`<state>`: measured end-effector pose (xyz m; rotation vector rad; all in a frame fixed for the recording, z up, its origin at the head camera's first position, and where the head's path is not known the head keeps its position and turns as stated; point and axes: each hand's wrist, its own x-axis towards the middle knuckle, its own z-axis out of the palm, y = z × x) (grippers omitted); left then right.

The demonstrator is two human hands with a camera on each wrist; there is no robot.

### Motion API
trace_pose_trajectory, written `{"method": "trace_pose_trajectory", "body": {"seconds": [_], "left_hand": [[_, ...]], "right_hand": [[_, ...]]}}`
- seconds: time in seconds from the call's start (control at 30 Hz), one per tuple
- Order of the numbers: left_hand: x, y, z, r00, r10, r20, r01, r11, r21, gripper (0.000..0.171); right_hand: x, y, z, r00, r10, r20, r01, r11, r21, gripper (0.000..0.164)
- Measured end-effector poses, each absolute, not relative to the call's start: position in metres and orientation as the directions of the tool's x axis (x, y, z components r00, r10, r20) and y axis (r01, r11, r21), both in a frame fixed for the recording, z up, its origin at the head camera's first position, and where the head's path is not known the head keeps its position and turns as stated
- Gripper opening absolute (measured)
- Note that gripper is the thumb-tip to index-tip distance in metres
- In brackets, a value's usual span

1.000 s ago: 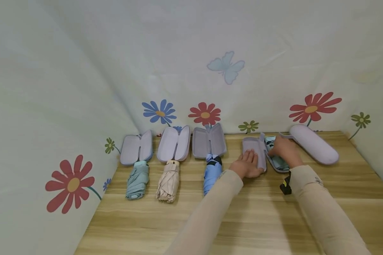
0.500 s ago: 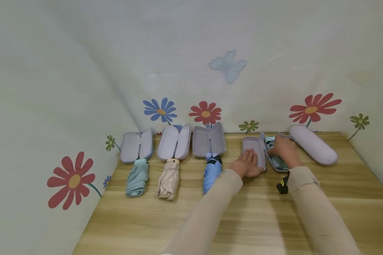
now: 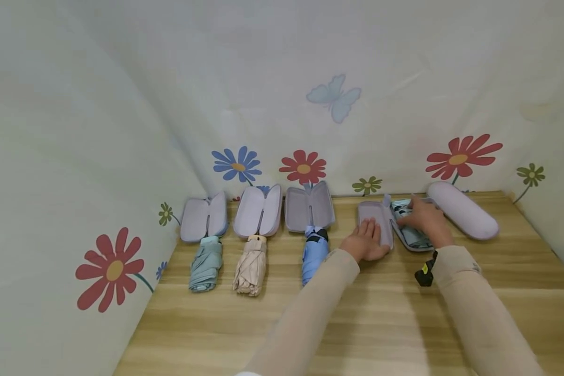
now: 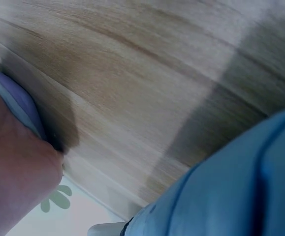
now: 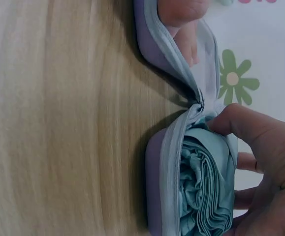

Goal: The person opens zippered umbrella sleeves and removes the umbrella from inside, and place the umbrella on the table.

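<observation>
An unzipped lilac case [image 3: 362, 211] lies spread on the table, with a folded teal umbrella [image 3: 415, 237] in its right half. In the head view my left hand [image 3: 367, 241] rests flat in the case's other half, fingers straight. My right hand [image 3: 427, 219] reaches over the umbrella. The right wrist view shows its thumb [image 5: 231, 118] on the teal cloth near the hinge and its fingers along the far side, holding the umbrella [image 5: 206, 182]. A blue umbrella [image 4: 250, 187] fills the corner of the left wrist view, beside my left forearm.
A closed lilac case [image 3: 465, 211] lies at the far right. To the left stand three open cases, one being the grey-lilac case [image 3: 297, 209]. In front lie a green umbrella [image 3: 205, 266], a beige umbrella [image 3: 250, 269] and the blue umbrella. A flowered cloth wall rises behind.
My right hand has shifted slightly right, uncovering more of the teal umbrella, and its half of the case has swung a little outward. My left hand keeps its place.
</observation>
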<state>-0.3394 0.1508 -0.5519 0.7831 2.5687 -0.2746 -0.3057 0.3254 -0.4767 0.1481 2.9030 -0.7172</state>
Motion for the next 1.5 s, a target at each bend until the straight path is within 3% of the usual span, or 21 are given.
{"method": "trace_pose_trajectory", "body": {"seconds": [0.23,0.5,0.8,1.07,1.27,1.5], "left_hand": [[-0.334,0.153,-0.556,-0.757,0.488,-0.435,0.566,0.822,-0.062,0.080],[-0.333,0.152,-0.553,-0.759,0.480,-0.441,0.566,0.821,-0.079,0.080],[-0.334,0.152,-0.555,-0.744,0.488,-0.457,0.573,0.817,-0.061,0.080],[-0.336,0.153,-0.556,-0.746,0.487,-0.454,0.564,0.825,-0.043,0.080],[-0.334,0.152,-0.554,-0.742,0.483,-0.465,0.563,0.826,-0.041,0.081],[-0.335,0.151,-0.552,-0.747,0.487,-0.453,0.564,0.824,-0.044,0.080]], "right_hand": [[-0.298,0.318,-0.476,-0.991,0.072,-0.115,0.115,0.901,-0.418,0.076],[-0.281,0.321,-0.453,-0.999,0.034,-0.037,0.048,0.865,-0.500,0.075],[-0.255,0.311,-0.444,-0.998,-0.018,0.062,-0.047,0.861,-0.506,0.073],[-0.224,0.298,-0.447,-0.997,-0.059,0.055,-0.078,0.870,-0.486,0.069],[-0.197,0.296,-0.464,-0.998,-0.062,-0.033,-0.041,0.895,-0.445,0.066],[-0.171,0.294,-0.478,-0.995,-0.103,-0.011,-0.086,0.878,-0.470,0.060]]}}
